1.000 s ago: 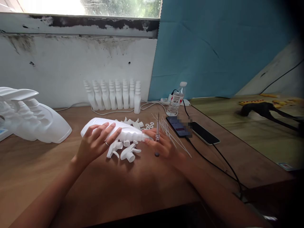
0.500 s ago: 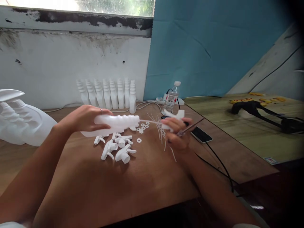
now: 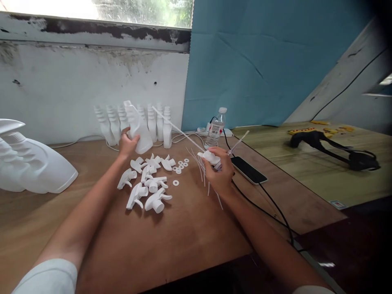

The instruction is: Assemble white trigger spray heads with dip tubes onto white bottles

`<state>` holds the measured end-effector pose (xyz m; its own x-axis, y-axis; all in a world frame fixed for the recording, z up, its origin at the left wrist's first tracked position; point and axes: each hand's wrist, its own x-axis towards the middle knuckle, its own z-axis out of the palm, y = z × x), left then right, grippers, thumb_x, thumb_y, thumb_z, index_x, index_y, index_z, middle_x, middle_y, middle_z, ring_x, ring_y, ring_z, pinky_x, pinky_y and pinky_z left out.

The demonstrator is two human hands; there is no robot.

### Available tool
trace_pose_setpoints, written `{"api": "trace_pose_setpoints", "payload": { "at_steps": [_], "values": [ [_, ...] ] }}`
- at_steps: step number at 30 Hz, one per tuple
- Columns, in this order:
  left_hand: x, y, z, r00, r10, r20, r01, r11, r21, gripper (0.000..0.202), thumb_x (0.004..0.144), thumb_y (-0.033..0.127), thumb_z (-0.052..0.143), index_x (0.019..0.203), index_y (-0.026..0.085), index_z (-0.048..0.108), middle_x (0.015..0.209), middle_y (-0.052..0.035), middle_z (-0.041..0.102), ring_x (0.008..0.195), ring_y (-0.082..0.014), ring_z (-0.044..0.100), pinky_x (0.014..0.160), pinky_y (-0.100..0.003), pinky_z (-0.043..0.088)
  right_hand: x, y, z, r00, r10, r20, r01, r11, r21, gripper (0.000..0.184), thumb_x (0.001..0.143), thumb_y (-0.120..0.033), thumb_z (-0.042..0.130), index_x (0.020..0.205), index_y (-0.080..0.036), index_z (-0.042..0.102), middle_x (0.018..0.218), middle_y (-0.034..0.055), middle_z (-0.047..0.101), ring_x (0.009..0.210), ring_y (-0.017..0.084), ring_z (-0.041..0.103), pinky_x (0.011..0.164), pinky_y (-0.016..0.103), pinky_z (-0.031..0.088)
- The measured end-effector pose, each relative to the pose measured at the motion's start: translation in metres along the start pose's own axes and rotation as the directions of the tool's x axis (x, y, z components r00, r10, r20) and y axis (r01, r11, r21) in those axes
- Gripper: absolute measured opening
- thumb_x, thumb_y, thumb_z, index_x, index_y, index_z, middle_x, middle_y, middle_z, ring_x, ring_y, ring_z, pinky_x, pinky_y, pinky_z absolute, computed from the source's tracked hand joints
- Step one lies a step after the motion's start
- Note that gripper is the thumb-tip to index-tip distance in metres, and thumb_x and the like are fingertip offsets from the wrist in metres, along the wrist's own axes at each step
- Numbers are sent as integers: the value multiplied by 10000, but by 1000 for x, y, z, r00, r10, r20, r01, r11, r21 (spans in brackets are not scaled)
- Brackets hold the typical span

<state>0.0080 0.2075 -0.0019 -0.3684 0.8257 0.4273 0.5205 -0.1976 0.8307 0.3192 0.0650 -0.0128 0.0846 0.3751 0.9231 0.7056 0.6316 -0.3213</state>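
My left hand [image 3: 128, 143] is closed round a white plastic bottle [image 3: 137, 127], holding it tilted beside the row of white bottles [image 3: 153, 124] at the wall. My right hand [image 3: 218, 171] is closed on a white trigger sprayer head [image 3: 209, 156] whose long thin dip tube [image 3: 176, 128] slants up to the left; a thin clear-handled tool [image 3: 239, 143] also sticks out of that hand. Between my hands lie several loose white sprayer heads [image 3: 147, 185] and small white washers [image 3: 180, 167]. Thin white tubes [image 3: 203, 173] lie on the table under my right hand.
The wooden table [image 3: 183, 232] ends at the right. A water bottle [image 3: 215, 129], a black phone [image 3: 248, 169] with a cable [image 3: 269, 212], and a power strip sit at the right. Large stacked white bottles [image 3: 27, 163] lie at the far left.
My left hand has carried the bottle from over the sprayer heads back to the row at the wall. My right hand has pulled the sprayer head and dip tube out of it.
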Motion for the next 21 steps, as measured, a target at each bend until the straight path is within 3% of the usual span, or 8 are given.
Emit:
{"api": "trace_pose_setpoints", "payload": {
  "at_steps": [6, 11, 17, 21],
  "values": [
    [-20, 9, 41, 980, 55, 190, -70, 995, 72, 547, 734, 286, 619, 1242, 181, 445, 899, -55, 641, 819, -225, 627, 800, -336, 480, 0, -2, -2, 998, -22, 64, 25, 998, -53, 236, 847, -166, 599, 1072, -234, 606, 1042, 89, 649, 1027, 251, 609, 903, 425, 492],
    [-26, 10, 59, 965, 84, 248, -99, 994, 51, 523, 761, 271, 598, 1245, 180, 423, 969, -95, 655, 876, -256, 627, 831, -364, 464, 0, 1, -1, 997, 31, 77, -29, 999, -27, 247, 846, -183, 594, 1083, -241, 632, 1048, 85, 639, 1027, 256, 599, 910, 431, 484],
    [-25, 9, 60, 957, 71, 280, -85, 996, 36, 564, 774, 296, 618, 1279, 174, 399, 1021, -117, 645, 933, -278, 628, 864, -404, 462, -1, -1, 2, 987, 94, 130, -94, 996, -1, 199, 831, -194, 596, 1021, -236, 644, 1026, 81, 643, 1025, 253, 589, 913, 430, 469],
    [-27, 13, 47, 963, 100, 252, -98, 995, -22, 603, 776, 347, 647, 1281, 154, 382, 1236, -168, 564, 1049, -256, 600, 888, -377, 476, 0, -4, 2, 970, 169, 176, -172, 985, 2, 140, 787, -206, 641, 924, -221, 662, 907, 57, 667, 920, 248, 575, 861, 416, 459]
  ]
}}
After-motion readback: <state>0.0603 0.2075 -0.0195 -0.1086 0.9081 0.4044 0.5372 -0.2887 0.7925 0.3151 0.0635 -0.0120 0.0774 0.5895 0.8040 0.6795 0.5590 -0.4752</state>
